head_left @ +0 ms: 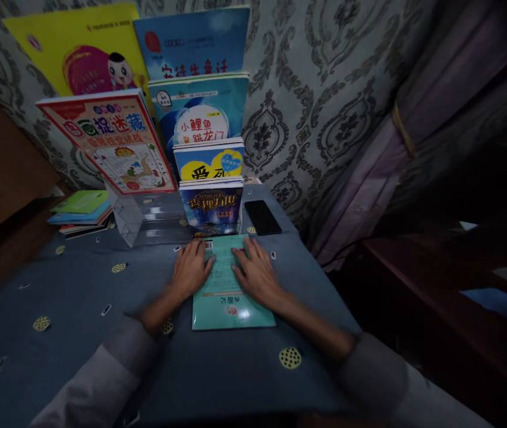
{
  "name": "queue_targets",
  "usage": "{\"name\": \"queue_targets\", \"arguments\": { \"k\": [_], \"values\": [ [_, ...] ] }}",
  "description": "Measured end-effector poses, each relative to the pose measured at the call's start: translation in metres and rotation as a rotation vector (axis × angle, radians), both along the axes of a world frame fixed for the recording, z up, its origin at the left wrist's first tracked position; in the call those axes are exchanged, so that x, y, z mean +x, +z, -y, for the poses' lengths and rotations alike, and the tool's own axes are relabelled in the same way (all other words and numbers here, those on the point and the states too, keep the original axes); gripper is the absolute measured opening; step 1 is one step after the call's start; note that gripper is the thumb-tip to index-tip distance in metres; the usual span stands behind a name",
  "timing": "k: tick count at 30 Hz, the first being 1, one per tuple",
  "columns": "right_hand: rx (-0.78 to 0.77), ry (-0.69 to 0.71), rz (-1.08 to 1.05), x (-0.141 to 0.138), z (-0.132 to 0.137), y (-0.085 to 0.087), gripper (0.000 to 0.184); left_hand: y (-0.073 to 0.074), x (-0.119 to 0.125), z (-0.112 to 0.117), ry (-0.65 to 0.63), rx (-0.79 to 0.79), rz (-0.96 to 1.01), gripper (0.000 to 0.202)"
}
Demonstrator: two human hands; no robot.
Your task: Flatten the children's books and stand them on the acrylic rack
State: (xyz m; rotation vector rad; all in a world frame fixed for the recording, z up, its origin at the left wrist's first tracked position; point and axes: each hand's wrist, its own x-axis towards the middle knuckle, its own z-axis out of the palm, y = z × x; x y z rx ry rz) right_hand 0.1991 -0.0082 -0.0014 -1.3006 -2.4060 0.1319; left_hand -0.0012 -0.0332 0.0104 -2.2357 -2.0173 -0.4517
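Note:
A teal book (221, 312) lies flat on the table, its printing upside down from where I look. My left hand (191, 267) rests on its left edge, fingers stretched toward the far end. Over the right part of the cover my right hand (257, 270) lies with its fingers apart, touching it. Just beyond the book, a dark blue book (213, 208) stands in a clear acrylic rack (128, 223). Behind that one, more books rise in steps, among them a yellow-and-blue book (191, 163) and a light blue book (200, 95).
A black phone (263, 217) lies right of the rack. To the left is a small stack of books (81, 208). A red-bordered book (119, 142) and a tall yellow book (75, 50) stand at the back left. Patterned wallpaper and a tied curtain (369, 172) border the table.

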Motion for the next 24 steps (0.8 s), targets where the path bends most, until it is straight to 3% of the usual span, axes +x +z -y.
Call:
{"name": "queue_targets", "arguments": {
  "k": [3, 13, 20, 24],
  "values": [
    [-0.058, -0.064, -0.056, -0.005, -0.005, -0.008, 0.048, -0.005, -0.002, -0.002, -0.015, 0.05, 0.024, 0.041],
    [-0.08, -0.029, -0.156, 0.0, -0.007, -0.02, 0.052, -0.027, -0.003, -0.007, -0.08, 0.133, 0.216, 0.044],
    [-0.05, 0.0, -0.192, 0.006, 0.016, -0.031, 0.051, -0.03, 0.004, 0.018, -0.078, 0.103, 0.26, 0.047],
    [-0.078, 0.011, -0.121, 0.01, 0.031, -0.021, 0.051, -0.03, 0.004, 0.029, -0.071, 0.08, 0.242, 0.052]
  ]
}}
